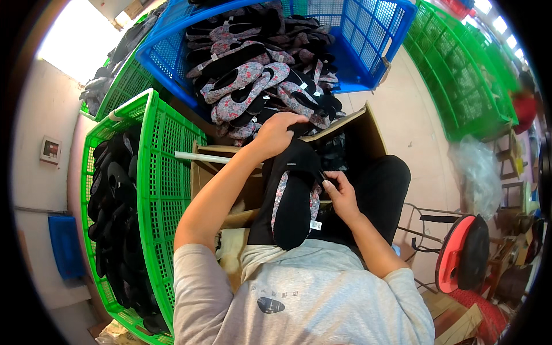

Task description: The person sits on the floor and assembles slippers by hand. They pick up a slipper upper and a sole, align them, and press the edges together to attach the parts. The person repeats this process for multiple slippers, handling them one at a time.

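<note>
1. Slippers [293, 201], a black pair with floral-patterned sides laid sole to sole, are held upright over the lap, just above the grey shirt [305, 293].
2. The pair is gripped by the right hand [340, 192] at its right edge, the fingers closed on the fabric near a small white tag [315, 225].
3. The toe end is covered by the left hand [275, 133], its grip clamped over the top of the pair.
4. The step in hand is judged to be the pairing or checking of one pair; a steady hold on both ends would be called for next so that the two halves stay aligned.
5. A cardboard box [345, 129] is seen just behind the hands.
6. A green crate [164, 172] of black slippers stands at the left.
7. Farther off, a blue crate [368, 34] is heaped with floral slippers.
</note>
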The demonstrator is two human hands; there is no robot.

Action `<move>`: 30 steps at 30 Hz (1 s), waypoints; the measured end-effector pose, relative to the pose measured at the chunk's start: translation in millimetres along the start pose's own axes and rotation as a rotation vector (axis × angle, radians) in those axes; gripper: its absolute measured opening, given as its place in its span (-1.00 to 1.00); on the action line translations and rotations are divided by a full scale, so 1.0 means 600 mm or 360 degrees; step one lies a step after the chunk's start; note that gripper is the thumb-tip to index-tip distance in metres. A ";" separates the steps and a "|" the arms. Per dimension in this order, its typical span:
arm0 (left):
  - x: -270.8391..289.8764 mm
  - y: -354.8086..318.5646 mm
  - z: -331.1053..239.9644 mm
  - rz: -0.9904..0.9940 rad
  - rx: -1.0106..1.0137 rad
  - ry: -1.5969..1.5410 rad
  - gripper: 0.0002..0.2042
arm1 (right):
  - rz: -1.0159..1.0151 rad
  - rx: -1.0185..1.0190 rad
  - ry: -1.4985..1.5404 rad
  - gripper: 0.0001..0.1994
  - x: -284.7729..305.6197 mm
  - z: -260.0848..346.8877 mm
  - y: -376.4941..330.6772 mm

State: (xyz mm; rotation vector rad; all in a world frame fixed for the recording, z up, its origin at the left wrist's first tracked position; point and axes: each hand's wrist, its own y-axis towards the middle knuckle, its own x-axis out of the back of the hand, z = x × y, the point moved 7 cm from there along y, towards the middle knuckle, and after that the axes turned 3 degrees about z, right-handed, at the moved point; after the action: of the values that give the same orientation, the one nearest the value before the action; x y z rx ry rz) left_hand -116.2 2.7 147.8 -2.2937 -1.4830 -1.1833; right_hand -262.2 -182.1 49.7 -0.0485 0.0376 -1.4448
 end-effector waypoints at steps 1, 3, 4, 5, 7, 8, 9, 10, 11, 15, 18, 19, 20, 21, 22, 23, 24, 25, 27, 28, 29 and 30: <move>0.006 -0.013 -0.007 -0.0093 -0.0220 -0.0007 -0.74 | 0.0004 0.0017 -0.0027 -0.76 0.001 0.001 0.002; 0.000 -0.037 -0.012 0.0171 -0.0247 -0.0044 -0.82 | 0.0013 -0.0012 -0.0021 -0.76 0.003 -0.002 0.002; -0.005 -0.051 -0.018 0.0299 -0.0262 -0.0061 -0.87 | 0.0022 -0.0057 0.0010 -0.76 0.003 -0.005 0.002; 0.000 -0.062 -0.036 0.0287 -0.0262 -0.0017 -0.88 | 0.0032 -0.0105 0.0039 -0.76 0.003 -0.004 0.001; 0.005 -0.078 -0.064 0.0272 -0.0375 0.0086 -0.87 | 0.0040 -0.0123 -0.0011 -0.76 0.000 0.009 0.002; 0.003 -0.084 -0.073 0.0262 -0.0437 0.0132 -0.86 | 0.0039 -0.0131 -0.0043 -0.76 0.000 0.013 0.003; -0.001 -0.089 -0.078 0.0228 -0.0485 0.0207 -0.84 | 0.0040 -0.0109 -0.0040 -0.76 -0.001 0.014 0.003; -0.004 -0.091 -0.085 0.0219 -0.0528 0.0258 -0.84 | 0.0041 -0.0087 -0.0036 -0.76 -0.002 0.015 0.004; -0.005 -0.093 -0.093 0.0208 -0.0569 0.0308 -0.85 | 0.0043 -0.0066 -0.0033 -0.76 -0.002 0.016 0.004; -0.015 -0.096 -0.115 0.0254 -0.0677 0.0508 -0.87 | 0.0062 -0.0085 -0.0018 -0.77 0.001 0.023 0.003; -0.021 -0.106 -0.119 0.0161 -0.0720 0.0597 -0.87 | 0.0067 -0.0055 -0.0047 -0.77 0.005 0.025 0.004; -0.022 -0.111 -0.121 0.0107 -0.0728 0.0609 -0.88 | 0.0065 -0.0043 -0.0074 -0.77 0.008 0.024 0.005; -0.020 -0.115 -0.123 0.0073 -0.0683 0.0583 -0.88 | 0.0063 -0.0033 -0.0096 -0.76 0.011 0.021 0.006; -0.018 -0.120 -0.126 0.0039 -0.0637 0.0556 -0.89 | 0.0048 -0.0022 -0.0100 -0.76 0.014 0.020 0.007; -0.016 -0.125 -0.127 0.0004 -0.0591 0.0529 -0.89 | 0.0034 -0.0011 -0.0105 -0.76 0.018 0.019 0.010; -0.016 -0.129 -0.125 -0.0048 -0.0556 0.0499 -0.89 | 0.0021 0.0002 -0.0108 -0.76 0.021 0.020 0.014; -0.018 -0.133 -0.120 -0.0101 -0.0521 0.0469 -0.89 | 0.0022 0.0046 -0.0142 -0.76 0.022 0.026 0.017; -0.017 -0.137 -0.116 -0.0153 -0.0485 0.0439 -0.88 | 0.0023 0.0089 -0.0177 -0.76 0.024 0.033 0.020; -0.018 -0.142 -0.110 -0.0158 -0.0377 0.0439 -0.88 | 0.0062 0.0064 -0.0277 -0.70 0.021 0.078 0.024; -0.017 -0.145 -0.106 -0.0162 -0.0321 0.0441 -0.88 | 0.0127 0.0051 -0.0264 -0.70 0.013 0.093 0.028; -0.019 -0.145 -0.104 -0.0149 -0.0293 0.0410 -0.88 | 0.0183 0.0039 -0.0255 -0.70 0.008 0.103 0.030; -0.021 -0.146 -0.101 -0.0136 -0.0265 0.0380 -0.87 | 0.0239 0.0026 -0.0245 -0.71 0.003 0.107 0.033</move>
State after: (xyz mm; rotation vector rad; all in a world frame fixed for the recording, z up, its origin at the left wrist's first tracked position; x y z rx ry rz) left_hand -223.1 5.7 156.7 -2.1118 -1.4560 -1.5971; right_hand -238.9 -181.0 112.9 -0.1405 -0.0951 -1.2873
